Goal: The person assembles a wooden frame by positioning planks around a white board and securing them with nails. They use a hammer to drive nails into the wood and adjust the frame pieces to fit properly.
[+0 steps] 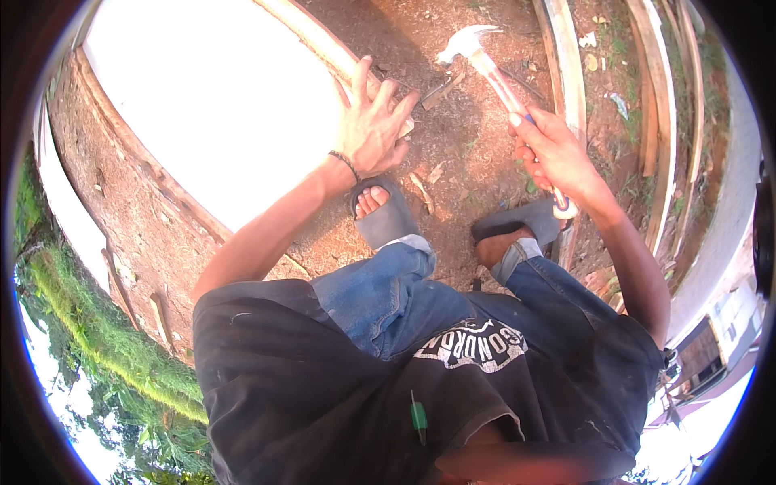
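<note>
My right hand (551,153) is wrapped round the handle of a claw hammer (497,79), whose metal head points up and away from me, raised over the ground. My left hand (370,129) lies over the edge of a large, glaring white panel (218,97), its fingers spread and bent round the wooden strip (319,36) along that edge. A pale end of wood shows past my fingers. Whether a nail is there is hidden by my hand.
Several long boards (570,73) lie on the brown earth to the right. Wood scraps (422,192) are scattered near my sandals (381,214). Another wooden strip (153,166) borders the panel's left side. Grass (105,323) grows at the far left, and a pale wall (731,202) stands at the right.
</note>
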`<state>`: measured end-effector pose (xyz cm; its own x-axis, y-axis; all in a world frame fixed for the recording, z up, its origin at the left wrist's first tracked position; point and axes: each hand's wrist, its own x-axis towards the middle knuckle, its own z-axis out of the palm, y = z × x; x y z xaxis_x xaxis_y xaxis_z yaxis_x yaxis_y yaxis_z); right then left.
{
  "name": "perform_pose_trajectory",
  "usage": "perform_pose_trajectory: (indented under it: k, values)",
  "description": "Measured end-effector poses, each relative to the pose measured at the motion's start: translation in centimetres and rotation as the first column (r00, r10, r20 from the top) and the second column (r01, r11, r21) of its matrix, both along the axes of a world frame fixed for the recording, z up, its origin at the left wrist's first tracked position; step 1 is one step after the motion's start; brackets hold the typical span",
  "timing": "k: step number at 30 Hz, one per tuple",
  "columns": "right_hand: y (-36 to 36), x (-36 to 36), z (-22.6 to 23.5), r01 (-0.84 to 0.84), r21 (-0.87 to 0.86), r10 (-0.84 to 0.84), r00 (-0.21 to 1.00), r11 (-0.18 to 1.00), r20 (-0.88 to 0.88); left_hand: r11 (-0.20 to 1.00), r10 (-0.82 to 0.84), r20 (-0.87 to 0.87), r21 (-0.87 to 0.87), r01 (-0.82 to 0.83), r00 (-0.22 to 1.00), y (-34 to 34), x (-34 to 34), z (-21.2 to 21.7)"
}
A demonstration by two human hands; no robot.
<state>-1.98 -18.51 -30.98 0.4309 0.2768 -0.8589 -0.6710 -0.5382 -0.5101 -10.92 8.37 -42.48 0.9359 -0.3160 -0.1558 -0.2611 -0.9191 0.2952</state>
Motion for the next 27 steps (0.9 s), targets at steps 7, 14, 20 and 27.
perform_pose_trajectory:
  k: [7,14,20,27]
  values:
    - [-1.0,-3.1,-2.0,0.156,0.064,-0.149,0.984,0.986,-0.094,1.0,-0.015,0.004,-0.027,0.015,1.0,0.1,0.1,-0.3]
    - [-2.1,-4.3,-2.1,0.289,0.059,-0.282,0.954,0.955,-0.1,0.999,-0.011,0.044,-0.03,0.012,0.999,0.2,0.0,-0.3]
    - [-2.7,-6.2,-3.1,0.433,0.145,-0.41,0.898,0.89,-0.161,0.997,-0.016,0.05,-0.077,0.02,0.999,0.0,0.3,-0.3]
    - [-4.4,-5.1,-3.7,0.47,0.182,-0.452,0.882,0.864,-0.134,0.997,-0.015,0.051,-0.075,0.018,0.999,0.0,0.4,-0.3]
